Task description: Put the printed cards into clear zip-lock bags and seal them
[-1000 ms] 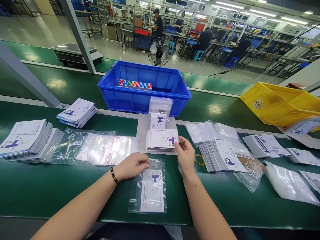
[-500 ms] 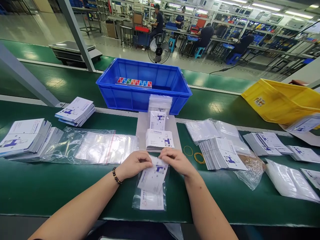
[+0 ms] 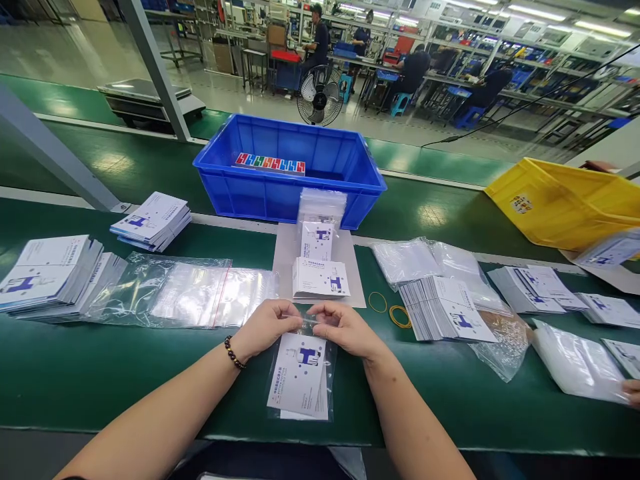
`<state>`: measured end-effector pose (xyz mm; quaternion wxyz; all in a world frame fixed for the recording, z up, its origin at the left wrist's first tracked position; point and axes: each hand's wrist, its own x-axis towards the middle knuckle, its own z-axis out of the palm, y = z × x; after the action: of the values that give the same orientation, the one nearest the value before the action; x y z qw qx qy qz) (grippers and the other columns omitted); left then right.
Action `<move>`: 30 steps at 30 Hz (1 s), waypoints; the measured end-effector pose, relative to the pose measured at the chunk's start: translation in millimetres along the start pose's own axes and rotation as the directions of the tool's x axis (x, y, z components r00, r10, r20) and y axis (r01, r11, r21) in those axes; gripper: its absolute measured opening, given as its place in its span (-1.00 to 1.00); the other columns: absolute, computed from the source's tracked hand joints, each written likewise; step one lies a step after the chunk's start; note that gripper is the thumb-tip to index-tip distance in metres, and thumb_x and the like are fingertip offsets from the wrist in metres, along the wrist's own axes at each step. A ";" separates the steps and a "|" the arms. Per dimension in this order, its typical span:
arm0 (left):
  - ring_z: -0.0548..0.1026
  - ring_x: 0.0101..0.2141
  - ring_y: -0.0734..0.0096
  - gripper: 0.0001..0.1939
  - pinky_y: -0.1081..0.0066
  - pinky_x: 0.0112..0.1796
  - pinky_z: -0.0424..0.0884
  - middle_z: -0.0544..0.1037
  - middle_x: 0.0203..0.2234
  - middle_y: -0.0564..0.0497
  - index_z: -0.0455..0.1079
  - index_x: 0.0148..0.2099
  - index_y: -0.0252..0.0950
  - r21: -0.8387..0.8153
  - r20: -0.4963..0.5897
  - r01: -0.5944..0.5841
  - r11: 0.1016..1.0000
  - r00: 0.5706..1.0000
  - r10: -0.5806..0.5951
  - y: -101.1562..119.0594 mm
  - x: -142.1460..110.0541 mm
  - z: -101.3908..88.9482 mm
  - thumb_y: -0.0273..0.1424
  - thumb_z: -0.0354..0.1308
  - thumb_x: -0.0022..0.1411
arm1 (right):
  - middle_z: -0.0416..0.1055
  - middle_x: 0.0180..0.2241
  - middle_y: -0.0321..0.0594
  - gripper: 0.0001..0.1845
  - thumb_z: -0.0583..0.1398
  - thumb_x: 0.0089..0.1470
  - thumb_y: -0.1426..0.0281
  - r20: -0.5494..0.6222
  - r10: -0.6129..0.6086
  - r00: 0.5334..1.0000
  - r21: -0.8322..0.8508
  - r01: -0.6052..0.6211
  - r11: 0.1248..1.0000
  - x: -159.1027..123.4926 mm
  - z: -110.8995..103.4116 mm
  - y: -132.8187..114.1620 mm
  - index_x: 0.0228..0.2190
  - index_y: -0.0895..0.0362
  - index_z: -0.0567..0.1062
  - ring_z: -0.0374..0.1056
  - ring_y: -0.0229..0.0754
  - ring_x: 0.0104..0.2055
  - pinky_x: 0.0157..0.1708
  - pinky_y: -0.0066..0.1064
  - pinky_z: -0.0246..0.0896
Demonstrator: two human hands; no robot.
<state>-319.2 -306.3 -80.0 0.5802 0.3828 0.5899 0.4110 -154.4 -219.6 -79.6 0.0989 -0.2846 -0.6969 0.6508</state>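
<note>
A clear plastic bag [image 3: 329,373] lies on the green worktop before me, with a white leaflet bearing a purple picture [image 3: 299,372] inside it and a second white sheet partly under that one. My left hand [image 3: 273,323] pinches the bag's top edge between thumb and fingers. On the same edge, a little to the right, my right hand [image 3: 345,325] grips with thumb and fingertips. Just beyond my hands, a stack of leaflets [image 3: 321,277] rests on a grey board [image 3: 356,283], in front of a filled bag [image 3: 317,240].
A blue bin [image 3: 290,193] stands behind the board. To the left are clear bags [image 3: 200,293] and leaflet piles [image 3: 50,273]. On the right lie rubber bands [image 3: 400,317], a fanned leaflet stack [image 3: 445,310], more bags [image 3: 580,363] and a yellow bin [image 3: 565,203]. Another person's hand [image 3: 633,392] shows at the right edge.
The leaflet has slid down into the bag and lies flatter. My fingers have moved from the leaflet to the bag's top edge. Another person's hand has appeared at the right.
</note>
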 end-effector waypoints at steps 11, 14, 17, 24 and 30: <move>0.33 -0.56 0.52 -0.82 0.52 -0.53 0.25 0.36 -0.62 0.09 0.30 -0.53 -0.36 0.051 -0.052 -0.073 0.996 0.996 0.076 0.7 -0.7 4.5 -0.34 0.12 -0.03 | 0.30 -0.54 -0.30 -0.90 0.15 -0.16 0.38 -0.154 -0.068 0.986 -0.143 0.046 0.989 4.6 11.8 -5.8 -0.56 0.18 0.38 0.19 -0.31 -0.48 -0.47 -0.48 0.09; 0.35 -0.55 0.50 -0.81 0.50 -0.53 0.26 0.38 -0.61 0.08 0.30 -0.52 -0.36 0.038 -0.038 -0.070 0.997 0.997 0.071 0.7 -0.7 4.2 -0.31 0.12 -0.03 | 0.26 -0.60 -0.32 -0.85 0.13 -0.14 0.35 -0.151 -0.013 0.988 -0.134 -0.008 0.991 4.4 8.7 -4.7 -0.60 0.19 0.36 0.15 -0.33 -0.54 -0.52 -0.49 0.06; 0.38 -0.54 0.47 -0.79 0.49 -0.51 0.29 0.39 -0.59 0.07 0.31 -0.50 -0.35 0.012 -0.026 -0.065 0.998 0.998 0.066 0.7 -1.0 3.6 -0.29 0.12 -0.02 | 0.17 -0.67 -0.37 -0.81 0.09 -0.12 0.38 -0.187 -0.016 0.982 -0.165 -0.015 0.986 3.3 5.2 -3.5 -0.68 0.18 0.29 0.07 -0.37 -0.59 -0.58 -0.51 -0.01; 0.35 -0.53 0.49 -0.81 0.51 -0.51 0.27 0.40 -0.59 0.05 0.34 -0.51 -0.36 0.080 -0.049 -0.080 0.994 0.995 0.084 0.8 -1.1 4.6 -0.32 0.10 0.00 | 0.26 -0.60 -0.32 -0.85 0.10 -0.12 0.38 -0.157 -0.045 0.987 -0.213 0.011 0.977 1.1 5.4 -8.5 -0.61 0.18 0.36 0.14 -0.33 -0.53 -0.51 -0.50 0.04; 0.33 -0.54 0.51 -0.83 0.51 -0.51 0.25 0.38 -0.60 0.07 0.33 -0.52 -0.36 0.091 -0.067 -0.089 0.992 0.993 0.096 -0.1 -0.4 4.6 -0.35 0.10 0.00 | 0.23 -0.63 -0.34 -0.85 0.11 -0.13 0.39 -0.172 -0.019 0.985 -0.180 -0.013 0.984 2.5 7.3 -5.3 -0.63 0.18 0.34 0.10 -0.36 -0.57 -0.55 -0.51 0.02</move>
<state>-314.6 -306.5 -79.9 0.5218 0.4199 0.6092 0.4246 -161.6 -224.5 -76.0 0.1340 -0.3467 -0.7422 0.5577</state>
